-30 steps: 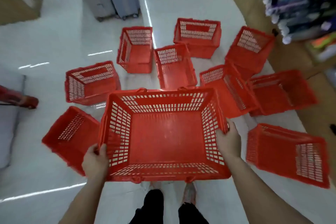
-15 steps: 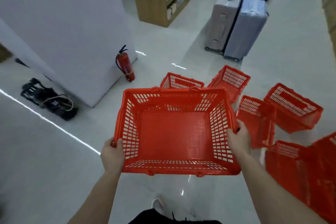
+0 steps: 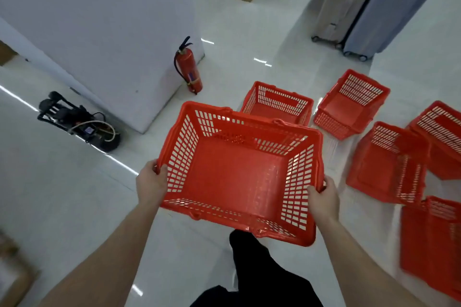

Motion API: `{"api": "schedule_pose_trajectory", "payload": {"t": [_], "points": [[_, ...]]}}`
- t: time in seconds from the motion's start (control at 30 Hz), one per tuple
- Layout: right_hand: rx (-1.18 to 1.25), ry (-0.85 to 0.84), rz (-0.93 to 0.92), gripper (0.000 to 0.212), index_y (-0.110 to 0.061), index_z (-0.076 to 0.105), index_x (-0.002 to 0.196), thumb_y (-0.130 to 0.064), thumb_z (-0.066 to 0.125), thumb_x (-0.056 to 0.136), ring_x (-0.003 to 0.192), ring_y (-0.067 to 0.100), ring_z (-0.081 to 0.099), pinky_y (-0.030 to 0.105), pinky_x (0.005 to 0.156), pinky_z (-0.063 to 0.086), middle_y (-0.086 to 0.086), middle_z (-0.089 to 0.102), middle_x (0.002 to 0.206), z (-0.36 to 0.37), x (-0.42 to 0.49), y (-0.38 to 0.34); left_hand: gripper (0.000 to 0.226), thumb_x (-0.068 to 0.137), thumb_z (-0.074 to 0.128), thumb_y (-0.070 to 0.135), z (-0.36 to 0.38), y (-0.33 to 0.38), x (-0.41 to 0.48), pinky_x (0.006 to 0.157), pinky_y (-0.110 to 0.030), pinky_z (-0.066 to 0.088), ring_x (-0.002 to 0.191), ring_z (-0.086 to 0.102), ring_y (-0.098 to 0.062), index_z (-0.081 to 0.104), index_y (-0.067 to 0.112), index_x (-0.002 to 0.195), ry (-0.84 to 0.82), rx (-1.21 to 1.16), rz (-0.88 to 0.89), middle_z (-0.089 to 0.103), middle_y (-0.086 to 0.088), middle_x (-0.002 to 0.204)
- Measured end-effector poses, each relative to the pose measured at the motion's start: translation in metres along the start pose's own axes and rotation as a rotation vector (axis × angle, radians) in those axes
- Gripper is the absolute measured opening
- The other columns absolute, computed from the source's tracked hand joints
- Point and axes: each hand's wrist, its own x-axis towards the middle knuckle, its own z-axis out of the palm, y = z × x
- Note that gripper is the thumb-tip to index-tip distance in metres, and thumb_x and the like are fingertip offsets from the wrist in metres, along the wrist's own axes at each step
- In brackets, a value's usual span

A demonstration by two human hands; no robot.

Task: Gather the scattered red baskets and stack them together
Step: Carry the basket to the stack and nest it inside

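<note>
Carry step. Holding red basket [image 3: 237, 174] clear of floor, right of and nearer than fire extinguisher [image 3: 189, 67]. Gripping left rim with left hand [image 3: 152, 182] and right rim with right hand [image 3: 323, 198], fingers curled over. Noting loose baskets [image 3: 277, 104] on floor farther right of extinguisher. Next, probably: lowering squarely into an upright one.

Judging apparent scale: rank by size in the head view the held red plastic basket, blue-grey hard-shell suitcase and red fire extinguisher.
Held red plastic basket (nearest, so inflated); blue-grey suitcase; red fire extinguisher.

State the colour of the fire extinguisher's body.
The fire extinguisher is red; the head view shows it best.
</note>
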Motion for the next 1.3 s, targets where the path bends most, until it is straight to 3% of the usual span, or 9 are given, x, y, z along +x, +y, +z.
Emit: {"api": "schedule_pose_trajectory", "payload": {"t": [0.4, 0.47, 0.63, 0.73, 0.93, 1.03, 1.13, 1.23, 1.3], "points": [[0.070, 0.004, 0.353, 0.044, -0.028, 0.052, 0.130, -0.031, 0.067, 0.089, 0.088, 0.018, 0.068, 0.041, 0.084, 0.056, -0.006, 0.067, 0.102, 0.121, 0.097, 0.063, 0.038, 0.094, 0.060, 0.036, 0.145, 0.058, 0.191, 0.072, -0.031, 0.049, 0.081, 0.062, -0.018, 0.063, 0.013, 0.124, -0.203, 0.246, 0.169, 0.071, -0.007, 0.111], [0.077, 0.014, 0.407, 0.042, -0.028, 0.052, 0.128, -0.027, 0.065, 0.088, 0.088, 0.018, 0.068, 0.041, 0.084, 0.056, -0.005, 0.068, 0.101, 0.140, 0.107, 0.078, 0.037, 0.094, 0.060, 0.037, 0.173, 0.058, 0.216, 0.065, -0.026, 0.046, 0.080, 0.064, -0.017, 0.064, 0.014, 0.123, -0.236, 0.275, 0.210, 0.071, -0.005, 0.107], [0.105, 0.112, 0.546, 0.041, -0.026, 0.048, 0.128, -0.024, 0.063, 0.090, 0.086, 0.021, 0.066, 0.037, 0.079, 0.053, -0.005, 0.065, 0.095, 0.194, 0.109, 0.109, 0.038, 0.093, 0.061, 0.035, 0.242, 0.057, 0.276, 0.059, -0.017, 0.037, 0.079, 0.059, -0.014, 0.065, 0.012, 0.123, -0.357, 0.352, 0.330, 0.071, -0.007, 0.106], [0.142, 0.218, 0.589, 0.037, -0.030, 0.047, 0.121, -0.023, 0.064, 0.089, 0.075, 0.009, 0.062, 0.027, 0.064, 0.046, -0.014, 0.062, 0.086, 0.231, 0.098, 0.116, 0.038, 0.094, 0.061, 0.034, 0.273, 0.056, 0.307, 0.059, -0.014, 0.037, 0.079, 0.059, -0.013, 0.064, 0.011, 0.125, -0.414, 0.377, 0.391, 0.071, -0.008, 0.109], [0.185, 0.387, 0.692, 0.032, -0.035, 0.044, 0.108, -0.028, 0.068, 0.088, 0.070, -0.001, 0.056, 0.021, 0.056, 0.038, -0.020, 0.058, 0.083, 0.303, 0.062, 0.114, 0.039, 0.096, 0.059, 0.036, 0.300, 0.048, 0.358, 0.076, -0.034, 0.050, 0.085, 0.063, -0.017, 0.061, 0.014, 0.128, -0.506, 0.387, 0.452, 0.069, -0.007, 0.115], [0.171, 0.374, 0.747, 0.034, -0.034, 0.044, 0.111, -0.023, 0.067, 0.087, 0.072, 0.007, 0.059, 0.029, 0.063, 0.045, -0.014, 0.062, 0.087, 0.324, 0.041, 0.123, 0.039, 0.096, 0.058, 0.040, 0.300, 0.038, 0.365, 0.074, -0.034, 0.055, 0.084, 0.066, -0.017, 0.060, 0.018, 0.128, -0.587, 0.408, 0.464, 0.069, -0.004, 0.114], [0.169, 0.395, 0.733, 0.039, -0.025, 0.046, 0.121, -0.022, 0.066, 0.087, 0.079, 0.024, 0.061, 0.037, 0.075, 0.047, -0.001, 0.065, 0.092, 0.314, 0.048, 0.126, 0.039, 0.096, 0.059, 0.040, 0.303, 0.030, 0.361, 0.065, -0.022, 0.049, 0.080, 0.065, -0.013, 0.062, 0.017, 0.127, -0.603, 0.410, 0.497, 0.070, -0.002, 0.111], [0.154, 0.419, 0.730, 0.039, -0.025, 0.049, 0.122, -0.019, 0.063, 0.086, 0.083, 0.024, 0.060, 0.036, 0.078, 0.045, 0.000, 0.064, 0.096, 0.307, 0.070, 0.123, 0.038, 0.096, 0.057, 0.040, 0.309, 0.042, 0.366, 0.066, -0.023, 0.049, 0.077, 0.065, -0.011, 0.063, 0.017, 0.125, -0.585, 0.425, 0.529, 0.068, 0.005, 0.103], [0.201, 0.532, 0.814, 0.033, -0.030, 0.050, 0.114, -0.019, 0.063, 0.086, 0.085, 0.022, 0.062, 0.036, 0.080, 0.048, -0.004, 0.064, 0.095, 0.349, 0.055, 0.170, 0.036, 0.095, 0.055, 0.039, 0.361, 0.013, 0.366, 0.070, -0.028, 0.054, 0.075, 0.067, -0.010, 0.066, 0.019, 0.123, -0.703, 0.465, 0.657, 0.069, 0.006, 0.098]]}}
